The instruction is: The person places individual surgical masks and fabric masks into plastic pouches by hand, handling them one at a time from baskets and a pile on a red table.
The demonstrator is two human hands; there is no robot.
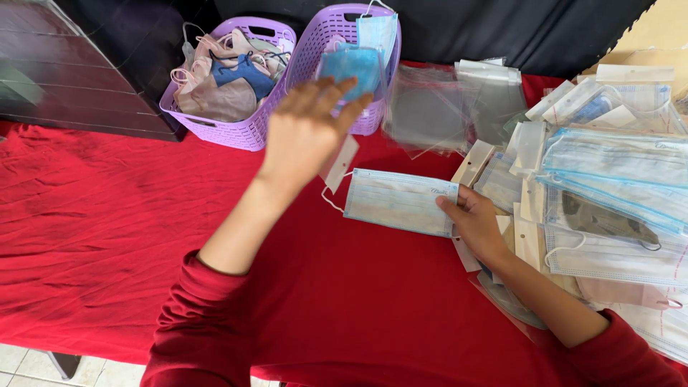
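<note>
I see my left hand (pixel 304 132) lifted above the bench (pixel 107 236), which is draped in a red cloth. Its fingers (pixel 337 93) are spread apart and hold nothing; they hover just in front of the right-hand purple basket (pixel 315 50). A blue face mask (pixel 351 64) hangs over that basket's near rim, just beyond my fingertips (it is blurred, so I cannot tell whether skin touches it). A second, paler mask drapes over the basket's far edge.

My right hand (pixel 473 226) rests lower, its fingers closed on the right end of a light blue surgical mask (pixel 398 201) that lies flat on the red cloth near the middle of the bench, its ear loop trailing off the left end.

The left-hand purple basket (pixel 229 118) holds a jumble of pink, beige and dark blue masks. To the right of my right hand lies a heap of masks and clear plastic sleeves (pixel 609 179), with more empty clear sleeves (pixel 430 107) stacked just beside the right-hand basket.
</note>
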